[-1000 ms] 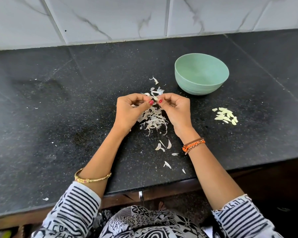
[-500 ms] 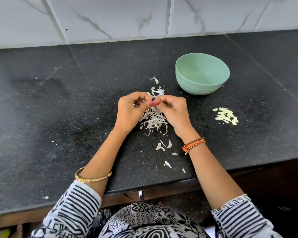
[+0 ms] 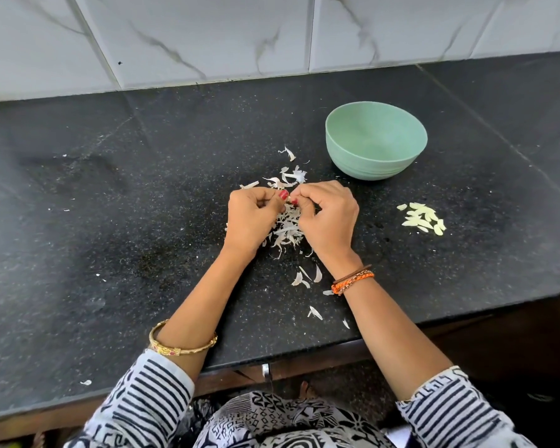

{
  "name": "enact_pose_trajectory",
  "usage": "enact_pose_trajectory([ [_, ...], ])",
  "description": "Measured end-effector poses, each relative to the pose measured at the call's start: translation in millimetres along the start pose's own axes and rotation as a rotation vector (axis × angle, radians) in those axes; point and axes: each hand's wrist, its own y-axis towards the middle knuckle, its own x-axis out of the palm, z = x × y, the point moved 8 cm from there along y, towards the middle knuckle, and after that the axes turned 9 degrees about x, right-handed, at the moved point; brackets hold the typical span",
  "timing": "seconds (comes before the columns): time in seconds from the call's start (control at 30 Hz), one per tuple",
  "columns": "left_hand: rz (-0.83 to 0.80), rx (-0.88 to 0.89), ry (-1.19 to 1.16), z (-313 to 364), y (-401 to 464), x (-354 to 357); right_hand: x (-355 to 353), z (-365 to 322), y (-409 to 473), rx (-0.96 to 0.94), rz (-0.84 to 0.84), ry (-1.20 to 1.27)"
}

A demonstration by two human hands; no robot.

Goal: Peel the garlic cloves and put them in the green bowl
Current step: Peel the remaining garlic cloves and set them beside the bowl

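Two hands mid-frame: left hand [image 3: 251, 218] and right hand [image 3: 328, 218] both pinch one garlic clove [image 3: 293, 200] between thumbs, mostly hidden. Step looks like peeling. Next: strip skin, carry clove up-right to the one green bowl [image 3: 376, 140], seemingly empty. One peeled pile [image 3: 422, 218] right of centre, roughly a dozen. Skins [image 3: 286, 227] uncountable.

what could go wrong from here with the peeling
Both hands, left hand and right hand, pinch a tiny garlic clove above the skin pile; if dropped, it might get lost there. The peeled cloves lie on the counter, not in the green bowl, so they could be forgotten.
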Motion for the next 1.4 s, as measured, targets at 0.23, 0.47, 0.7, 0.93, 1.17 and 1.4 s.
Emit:
enact_pose_trajectory([
  [0.23, 0.098, -0.252, -0.423, -10, -7, 4, -4, 2, -2, 0.120, 0.016, 0.118],
  [0.47, 0.189, 0.314, -0.038, 25, -10, -5, 23, 28, -9, 0.892, -0.413, 0.679],
  [0.7, 0.174, -0.033, -0.207, 1, -6, 2, 0, 8, 6, 0.246, -0.165, 0.123],
  [0.93, 0.275, -0.028, -0.250, -2, 2, -24, -4, 14, 5, 0.173, -0.058, 0.093],
  [1.17, 0.238, 0.044, -0.240, 7, -3, -17, 11, 18, 1, 0.259, -0.257, 0.147],
  [1.4, 0.192, 0.122, -0.161, 14, -3, -16, 17, 22, 3, 0.353, -0.347, 0.301],
])
